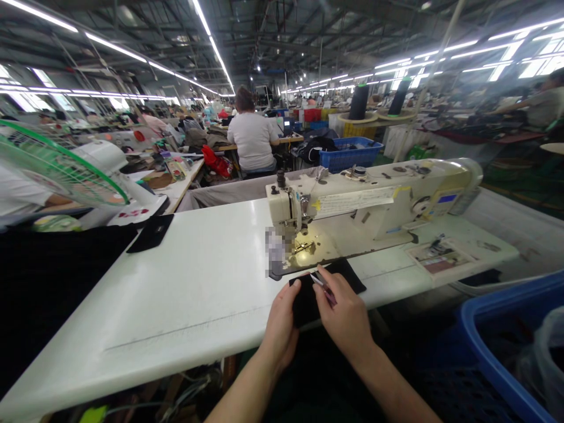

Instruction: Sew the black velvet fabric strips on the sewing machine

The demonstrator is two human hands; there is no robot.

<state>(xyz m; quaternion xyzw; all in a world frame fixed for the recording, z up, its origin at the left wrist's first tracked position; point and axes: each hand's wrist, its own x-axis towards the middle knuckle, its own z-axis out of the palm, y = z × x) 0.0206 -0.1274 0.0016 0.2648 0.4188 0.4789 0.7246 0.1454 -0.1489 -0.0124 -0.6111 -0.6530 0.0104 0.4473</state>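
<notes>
My left hand (283,317) grips the left edge of a black fabric piece (304,302), with the thumb on top. In my right hand (344,311) is a small pair of thread snips (324,285), its pointed metal blades lying over the fabric's upper edge. Another black piece (348,274) lies on the table just behind my right hand; whether it joins the held piece I cannot tell. Both hands are at the front edge of the white sewing table (198,282), close to the needle area of a cream sewing machine (343,200).
A black fabric piece (152,233) lies at the table's far left, near a green-rimmed fan (66,164). A blue basket (493,352) stands at the lower right. Behind the machine are another blue basket (350,154), thread cones (359,103) and a seated person (253,138).
</notes>
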